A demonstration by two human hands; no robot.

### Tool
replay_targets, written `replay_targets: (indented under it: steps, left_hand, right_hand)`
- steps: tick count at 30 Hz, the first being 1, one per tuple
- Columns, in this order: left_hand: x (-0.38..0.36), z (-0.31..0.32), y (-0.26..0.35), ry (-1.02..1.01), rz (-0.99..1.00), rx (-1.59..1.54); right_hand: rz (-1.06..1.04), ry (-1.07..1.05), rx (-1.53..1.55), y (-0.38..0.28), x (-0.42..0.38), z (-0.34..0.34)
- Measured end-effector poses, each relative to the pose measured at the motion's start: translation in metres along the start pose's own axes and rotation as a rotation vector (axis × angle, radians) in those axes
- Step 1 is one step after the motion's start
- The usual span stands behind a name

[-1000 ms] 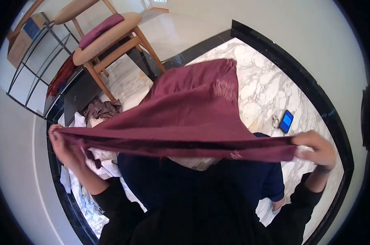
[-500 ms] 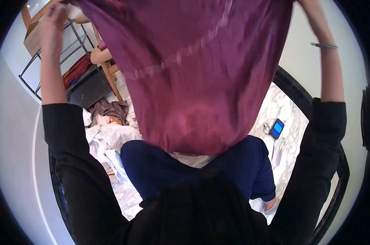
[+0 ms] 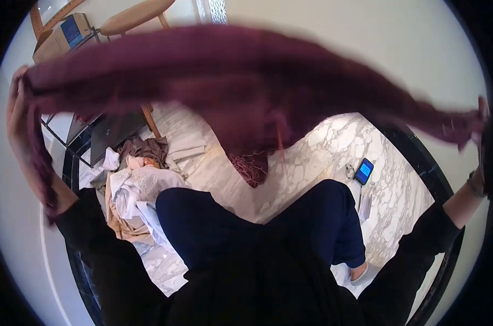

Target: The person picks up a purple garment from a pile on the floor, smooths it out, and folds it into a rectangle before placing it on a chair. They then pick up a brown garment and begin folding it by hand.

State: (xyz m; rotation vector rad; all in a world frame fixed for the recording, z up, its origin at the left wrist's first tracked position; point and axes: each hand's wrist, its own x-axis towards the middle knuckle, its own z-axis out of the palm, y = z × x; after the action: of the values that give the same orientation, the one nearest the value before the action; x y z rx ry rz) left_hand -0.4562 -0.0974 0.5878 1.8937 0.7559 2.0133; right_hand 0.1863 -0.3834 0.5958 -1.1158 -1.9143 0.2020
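A maroon cloth stretches in the air across the view, blurred by motion, with a pointed, thread-covered part hanging down in the middle. At the far left, my left hand is closed on one end of it, and a strip of the cloth hangs along my forearm. My right hand grips the other end at the far right edge, partly lost in the dark rim of the view. Below the cloth are my bent knees in dark blue trousers.
White and beige clothes lie heaped on the marble floor at left, beside a brown cloth. A phone lies on the floor at right. A wooden chair, a cardboard box and a dark metal rack stand at the back left.
My hands have moved outward and down, farther apart. The cloth, which hung down to my knees, is now swung up and stretched sideways, uncovering the floor in front of me.
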Motion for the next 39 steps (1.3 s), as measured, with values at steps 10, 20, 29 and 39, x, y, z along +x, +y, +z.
replay_targets:
  steps: [10, 20, 29, 39]
  left_hand:
    - [0.037, 0.103, -0.119, -0.629, -0.550, 0.435]
    - [0.076, 0.268, -0.236, -0.006, -0.008, 0.276]
    - [0.098, 0.128, -0.020, 0.420, 0.833, 0.412]
    - [-0.120, 0.079, -0.118, -0.312, 0.026, -0.102]
  right_hand:
    - [0.308, 0.164, 0.228, 0.109, 0.063, 0.033]
    - [0.241, 0.376, -0.507, 0.251, 0.218, 0.107]
    - [-0.496, 1.018, -0.771, 0.062, 0.158, -0.010]
    - [0.267, 0.386, -0.019, 0.086, -0.046, 0.113]
